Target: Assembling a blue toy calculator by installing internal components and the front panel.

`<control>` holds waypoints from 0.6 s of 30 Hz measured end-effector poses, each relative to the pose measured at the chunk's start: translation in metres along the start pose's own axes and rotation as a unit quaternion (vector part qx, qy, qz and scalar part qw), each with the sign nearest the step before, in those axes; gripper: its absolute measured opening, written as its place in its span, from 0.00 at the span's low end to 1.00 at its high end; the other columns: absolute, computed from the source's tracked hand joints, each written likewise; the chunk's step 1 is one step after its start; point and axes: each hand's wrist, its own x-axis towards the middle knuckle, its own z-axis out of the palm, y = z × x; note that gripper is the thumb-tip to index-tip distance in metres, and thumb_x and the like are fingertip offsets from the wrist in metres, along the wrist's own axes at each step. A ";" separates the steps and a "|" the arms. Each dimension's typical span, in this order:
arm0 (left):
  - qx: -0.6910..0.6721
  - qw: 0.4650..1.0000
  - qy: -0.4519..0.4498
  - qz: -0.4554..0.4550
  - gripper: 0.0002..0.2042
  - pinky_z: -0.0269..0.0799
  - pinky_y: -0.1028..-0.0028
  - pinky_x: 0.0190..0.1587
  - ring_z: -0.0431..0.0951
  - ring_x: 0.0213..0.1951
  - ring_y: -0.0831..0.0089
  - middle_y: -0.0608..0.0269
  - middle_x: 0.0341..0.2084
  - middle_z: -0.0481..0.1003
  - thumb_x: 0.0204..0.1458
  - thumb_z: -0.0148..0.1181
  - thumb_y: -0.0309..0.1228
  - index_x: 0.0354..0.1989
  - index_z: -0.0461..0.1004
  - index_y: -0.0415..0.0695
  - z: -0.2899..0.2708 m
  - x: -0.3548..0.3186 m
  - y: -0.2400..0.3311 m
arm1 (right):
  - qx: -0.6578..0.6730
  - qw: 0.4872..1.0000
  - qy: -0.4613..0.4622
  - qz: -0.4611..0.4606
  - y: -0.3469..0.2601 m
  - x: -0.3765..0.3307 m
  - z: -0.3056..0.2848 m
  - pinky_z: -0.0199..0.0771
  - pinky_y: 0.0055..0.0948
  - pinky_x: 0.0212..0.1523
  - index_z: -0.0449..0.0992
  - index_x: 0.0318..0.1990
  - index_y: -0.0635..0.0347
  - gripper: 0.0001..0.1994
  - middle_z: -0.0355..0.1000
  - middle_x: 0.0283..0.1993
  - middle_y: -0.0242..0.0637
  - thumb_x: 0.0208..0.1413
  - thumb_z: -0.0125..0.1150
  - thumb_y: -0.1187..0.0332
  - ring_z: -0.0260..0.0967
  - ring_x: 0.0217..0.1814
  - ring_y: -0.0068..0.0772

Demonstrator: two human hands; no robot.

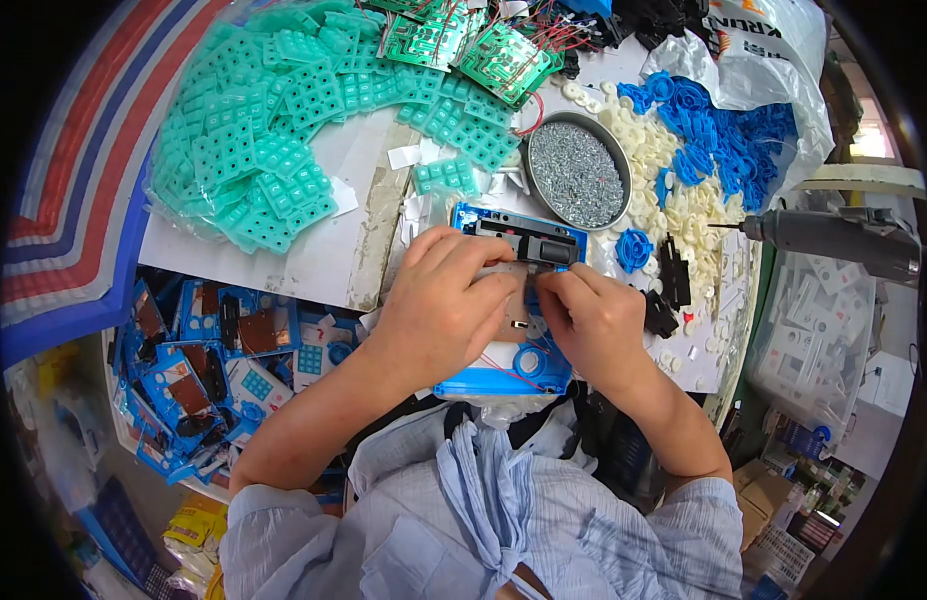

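Held just in front of my body is an open blue plastic casing (462, 383). A black plastic part (546, 247) lies across its far end, with a brown circuit board (511, 328) below it. Over the casing's left side my left hand (444, 300) is closed, its fingertips bent in onto the board and black part. My right hand (596, 320) pinches at the casing's right side beside the black part; whatever is between those fingertips is hidden. A round blue ring (530, 361) and thin red wires show at the casing's near end.
Teal keypads (249, 150) heap at left, green circuit boards (509, 62) behind. A bowl of small screws (580, 172) stands near cream parts (639, 130) and blue parts (719, 130). An electric screwdriver (834, 240) juts in from the right. Assembled casings (189, 390) fill the lower left.
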 end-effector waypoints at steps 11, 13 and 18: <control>0.007 1.000 -0.009 0.000 0.10 0.67 0.58 0.51 0.76 0.42 0.57 0.57 0.45 0.75 0.43 0.66 0.23 0.36 0.78 0.42 -0.003 0.003 0.002 | -0.031 0.969 -0.240 -0.041 0.002 0.005 -0.037 0.72 0.39 0.23 0.80 0.56 0.55 0.22 0.75 0.22 0.35 0.51 0.66 0.68 0.75 0.22 0.41; 0.006 1.000 -0.012 -0.002 0.10 0.68 0.58 0.51 0.76 0.42 0.57 0.57 0.44 0.75 0.42 0.66 0.23 0.36 0.78 0.42 -0.003 0.004 0.003 | -0.026 0.962 -0.267 -0.052 0.004 0.013 -0.040 0.73 0.39 0.23 0.81 0.55 0.55 0.21 0.75 0.22 0.37 0.51 0.65 0.68 0.76 0.22 0.43; 0.010 1.000 -0.012 0.010 0.12 0.68 0.58 0.50 0.76 0.43 0.56 0.56 0.44 0.75 0.42 0.66 0.22 0.38 0.78 0.42 -0.004 0.006 0.002 | 0.177 0.961 -0.212 0.023 0.028 0.009 -0.040 0.74 0.40 0.25 0.84 0.49 0.57 0.16 0.77 0.24 0.44 0.51 0.62 0.70 0.76 0.24 0.46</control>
